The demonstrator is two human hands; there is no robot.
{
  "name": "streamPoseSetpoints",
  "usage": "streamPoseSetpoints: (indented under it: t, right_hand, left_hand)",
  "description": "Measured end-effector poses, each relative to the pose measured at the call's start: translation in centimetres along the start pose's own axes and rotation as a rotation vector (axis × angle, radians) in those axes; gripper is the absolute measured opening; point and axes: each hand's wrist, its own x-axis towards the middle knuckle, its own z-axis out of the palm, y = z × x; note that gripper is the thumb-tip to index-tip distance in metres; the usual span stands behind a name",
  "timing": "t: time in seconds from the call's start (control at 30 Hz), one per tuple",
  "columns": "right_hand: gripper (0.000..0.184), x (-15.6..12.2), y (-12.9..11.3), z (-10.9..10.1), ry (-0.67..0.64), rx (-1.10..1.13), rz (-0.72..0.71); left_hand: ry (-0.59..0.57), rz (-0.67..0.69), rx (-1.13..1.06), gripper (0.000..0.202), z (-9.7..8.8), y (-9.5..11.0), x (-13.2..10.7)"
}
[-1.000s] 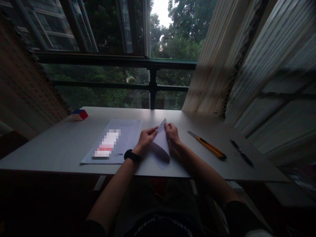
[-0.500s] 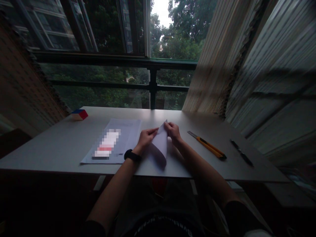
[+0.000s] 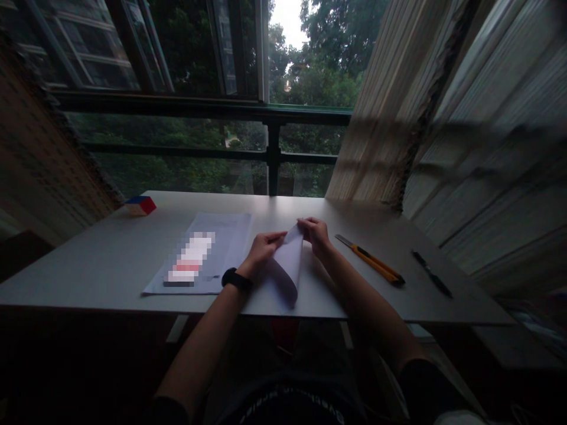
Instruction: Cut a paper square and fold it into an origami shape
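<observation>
A white sheet of paper (image 3: 289, 260) is bent over into a curl above the table, its rounded lower end near the front edge. My left hand (image 3: 262, 249), with a dark watch on the wrist, pinches the sheet's left side near the top. At its upper right corner, my right hand (image 3: 315, 234) grips the paper between thumb and fingers. The fingertips of both hands are close together, a short gap apart. Left of my left hand lie flat printed sheets (image 3: 230, 248), partly blurred out; my wrist is over their right edge.
A yellow utility knife (image 3: 374, 264) with its blade out lies right of my right hand. Farther right is a dark pen (image 3: 431, 273). A coloured cube (image 3: 140, 205) sits at the back left of the white table (image 3: 101, 260). Window railing and curtains (image 3: 367, 141) stand behind.
My right hand has shifted slightly right along the paper's top, its fingers raised a little. The paper's top corner has folded lower. My left hand keeps its pinch.
</observation>
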Motion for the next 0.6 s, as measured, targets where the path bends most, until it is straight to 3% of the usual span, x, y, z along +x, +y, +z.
streamPoseSetpoints:
  t: [0.27,0.6]
  right_hand:
    - [0.019,0.33,0.03,-0.20,0.059,0.023,0.064]
    - [0.018,0.02,0.29,0.15,0.122,-0.013,-0.003]
  left_hand:
    - [-0.033,-0.008,0.045,0.036,0.04,0.20,-0.13]
    - [-0.070,-0.027,0.012,0.039,0.15,0.45,-0.32]
